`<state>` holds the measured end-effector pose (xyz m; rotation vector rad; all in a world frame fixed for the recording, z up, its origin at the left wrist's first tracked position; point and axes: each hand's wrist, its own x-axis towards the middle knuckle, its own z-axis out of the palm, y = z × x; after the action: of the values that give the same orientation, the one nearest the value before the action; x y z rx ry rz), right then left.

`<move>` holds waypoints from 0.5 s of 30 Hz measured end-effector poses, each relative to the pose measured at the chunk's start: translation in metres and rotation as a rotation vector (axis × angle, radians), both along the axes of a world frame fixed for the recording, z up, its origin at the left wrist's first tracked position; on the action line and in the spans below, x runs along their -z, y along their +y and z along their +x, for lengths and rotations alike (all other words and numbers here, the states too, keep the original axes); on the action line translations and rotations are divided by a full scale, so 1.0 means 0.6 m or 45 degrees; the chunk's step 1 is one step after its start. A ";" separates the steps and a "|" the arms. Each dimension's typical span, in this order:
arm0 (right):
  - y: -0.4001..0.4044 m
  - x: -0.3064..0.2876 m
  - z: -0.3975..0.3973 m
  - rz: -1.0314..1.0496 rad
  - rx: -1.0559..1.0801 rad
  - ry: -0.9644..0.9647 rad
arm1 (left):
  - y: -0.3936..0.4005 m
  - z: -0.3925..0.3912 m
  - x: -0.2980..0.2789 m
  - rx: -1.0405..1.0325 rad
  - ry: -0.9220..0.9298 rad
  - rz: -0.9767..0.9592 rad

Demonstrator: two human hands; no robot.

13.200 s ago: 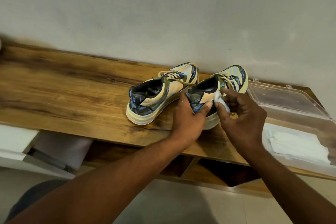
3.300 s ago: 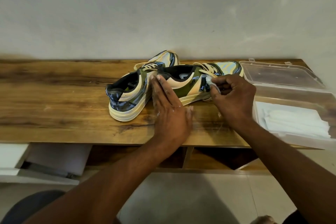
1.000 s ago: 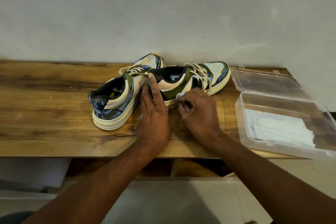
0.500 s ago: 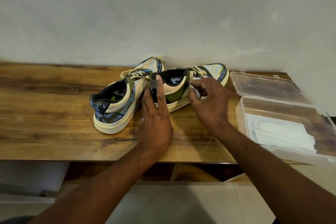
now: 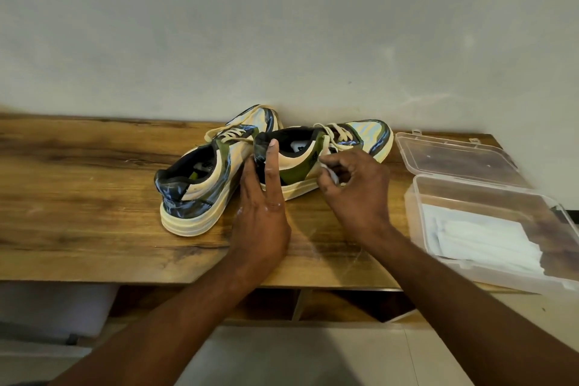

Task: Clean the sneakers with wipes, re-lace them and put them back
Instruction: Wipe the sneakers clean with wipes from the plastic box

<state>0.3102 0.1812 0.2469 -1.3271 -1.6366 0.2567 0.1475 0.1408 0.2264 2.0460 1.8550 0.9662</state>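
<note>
Head view: two sneakers sat mid-frame on a wooden shelf (image 5: 78,197).
The left hand (image 5: 261,216) pressed straight fingers against the heel of the right sneaker (image 5: 316,155); the right hand (image 5: 354,188) pinched a white wipe (image 5: 330,173) at its side. The left sneaker (image 5: 206,178) touched it. An open box of wipes (image 5: 488,229) lay at the right edge.

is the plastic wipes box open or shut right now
Open. The clear plastic box has its hinged lid flipped back flat on the wooden shelf, and the white wipes inside lie uncovered.
</note>
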 end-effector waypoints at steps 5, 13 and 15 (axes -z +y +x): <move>-0.005 -0.008 0.017 -0.002 -0.017 -0.014 | 0.003 -0.019 0.002 0.018 -0.008 0.041; 0.004 -0.013 0.043 -0.023 0.141 0.047 | -0.006 -0.051 0.000 0.023 0.097 0.058; 0.001 -0.008 0.031 -0.022 0.085 0.035 | -0.009 -0.053 -0.007 -0.011 0.181 0.044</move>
<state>0.3289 0.1818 0.2516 -1.3826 -1.5672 0.2482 0.1157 0.1354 0.2304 2.1807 1.9304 0.8816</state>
